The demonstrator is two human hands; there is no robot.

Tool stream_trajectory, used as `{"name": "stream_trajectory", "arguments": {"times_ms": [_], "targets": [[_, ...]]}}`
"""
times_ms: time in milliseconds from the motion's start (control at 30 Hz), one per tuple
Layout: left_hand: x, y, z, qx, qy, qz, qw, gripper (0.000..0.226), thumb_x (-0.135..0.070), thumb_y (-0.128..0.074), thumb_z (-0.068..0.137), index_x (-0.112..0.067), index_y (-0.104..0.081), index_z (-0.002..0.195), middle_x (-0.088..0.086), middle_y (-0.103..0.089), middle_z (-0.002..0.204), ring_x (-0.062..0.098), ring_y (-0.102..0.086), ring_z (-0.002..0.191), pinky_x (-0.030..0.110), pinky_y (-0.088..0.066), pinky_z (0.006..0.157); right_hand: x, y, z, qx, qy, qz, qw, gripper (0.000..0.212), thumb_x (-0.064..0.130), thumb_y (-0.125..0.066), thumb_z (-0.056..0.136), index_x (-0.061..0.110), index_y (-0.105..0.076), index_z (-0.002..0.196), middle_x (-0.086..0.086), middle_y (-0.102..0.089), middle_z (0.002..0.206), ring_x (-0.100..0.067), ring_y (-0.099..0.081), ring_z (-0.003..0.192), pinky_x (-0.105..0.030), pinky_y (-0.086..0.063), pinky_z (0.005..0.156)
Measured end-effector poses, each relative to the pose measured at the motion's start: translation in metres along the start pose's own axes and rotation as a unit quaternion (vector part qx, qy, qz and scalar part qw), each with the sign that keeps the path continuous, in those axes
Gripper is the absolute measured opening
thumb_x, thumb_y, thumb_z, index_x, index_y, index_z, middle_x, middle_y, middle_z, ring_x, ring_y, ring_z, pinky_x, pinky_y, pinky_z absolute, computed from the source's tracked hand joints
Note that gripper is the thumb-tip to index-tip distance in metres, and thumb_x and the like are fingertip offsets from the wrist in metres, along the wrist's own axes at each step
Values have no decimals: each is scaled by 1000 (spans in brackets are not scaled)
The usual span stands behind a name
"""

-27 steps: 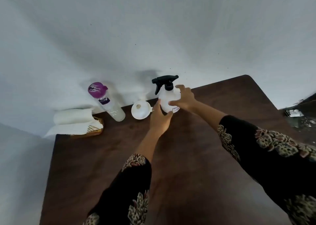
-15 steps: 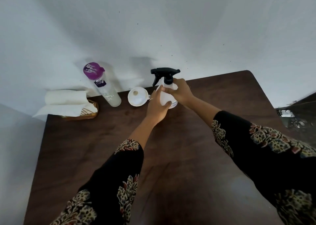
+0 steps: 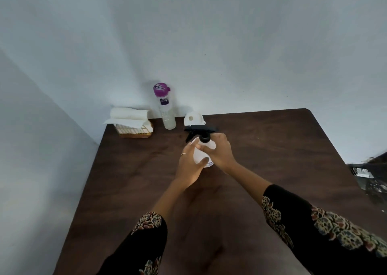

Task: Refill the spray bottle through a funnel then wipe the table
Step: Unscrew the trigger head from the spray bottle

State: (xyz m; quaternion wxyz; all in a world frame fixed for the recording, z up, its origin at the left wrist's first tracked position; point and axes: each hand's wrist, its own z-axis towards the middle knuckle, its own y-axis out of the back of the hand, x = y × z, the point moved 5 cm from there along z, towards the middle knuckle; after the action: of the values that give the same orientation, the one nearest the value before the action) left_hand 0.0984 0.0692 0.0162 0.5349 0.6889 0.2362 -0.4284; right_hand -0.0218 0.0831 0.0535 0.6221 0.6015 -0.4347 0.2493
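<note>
Since the earlier frame, the spray bottle [image 3: 202, 151] has come nearer across the dark wooden bench [image 3: 272, 149], away from the far edge, and now stands upright toward the middle with both hands on it. Left hand [image 3: 189, 166] wraps the left side of the white body, thumb across its front, holding it. Right hand [image 3: 219, 150] grips the bottle's right side and shoulder, just below the black trigger head [image 3: 199, 130], which is on the bottle and points left. Behind the bottle, at the far edge, lies a white funnel [image 3: 192, 118]. Left of the funnel stands a clear bottle with a purple cap [image 3: 165, 107]. Further left, in the far left corner, a small basket [image 3: 135, 130] holds white paper towels [image 3: 127, 116].
</note>
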Motion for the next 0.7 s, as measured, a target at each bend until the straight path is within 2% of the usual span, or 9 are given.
{"name": "stream_trajectory", "arguments": {"times_ms": [67,167,267,500,600,700], "targets": [[8,11,-25,-5,7,-14,1000,66,-25,-66,87,-26,-34,144,0,-36,150,16,-34,136,42,-39,108,0,-15,-21,5,1,-6,1000,40,43,-67,81,16,-64,110,-8,-55,117,-25,-49,113,-37,-45,93],[17,18,-49,-8,22,-23,999,63,-26,-64,87,-30,-36,143,-4,-36,149,14,-35,135,44,-40,107,-1,-30,-44,-3,2,-7,1000,41,44,-67,80,22,-62,114,2,-46,121,-17,-41,115,-24,-35,87],[31,31,-91,-25,33,-40,998,62,-30,-65,87,-30,-38,143,-6,-35,149,11,-35,135,42,-39,108,5,-54,-77,10,14,3,1000,38,43,-69,79,25,-62,111,6,-42,119,-16,-41,114,-24,-34,84],[59,37,-142,-40,60,-53,996,64,-36,-67,85,-27,-38,142,-4,-38,148,13,-36,135,44,-39,108,7,-87,-125,25,23,5,999,39,42,-69,79,23,-62,112,3,-43,125,-16,-40,116,-25,-34,84],[66,35,-153,-47,67,-44,996,64,-37,-66,85,-27,-38,142,-4,-39,148,14,-37,134,33,-37,106,5,-91,-135,19,19,-3,1000,39,42,-69,79,23,-62,112,2,-44,125,-15,-41,116,-24,-35,84],[73,30,-161,-34,66,-23,997,64,-36,-65,85,-31,-35,142,-5,-38,148,11,-35,134,24,-32,97,-1,-95,-143,20,6,-11,1000,39,42,-69,79,22,-62,112,1,-45,123,-17,-42,115,-24,-35,83]]}}
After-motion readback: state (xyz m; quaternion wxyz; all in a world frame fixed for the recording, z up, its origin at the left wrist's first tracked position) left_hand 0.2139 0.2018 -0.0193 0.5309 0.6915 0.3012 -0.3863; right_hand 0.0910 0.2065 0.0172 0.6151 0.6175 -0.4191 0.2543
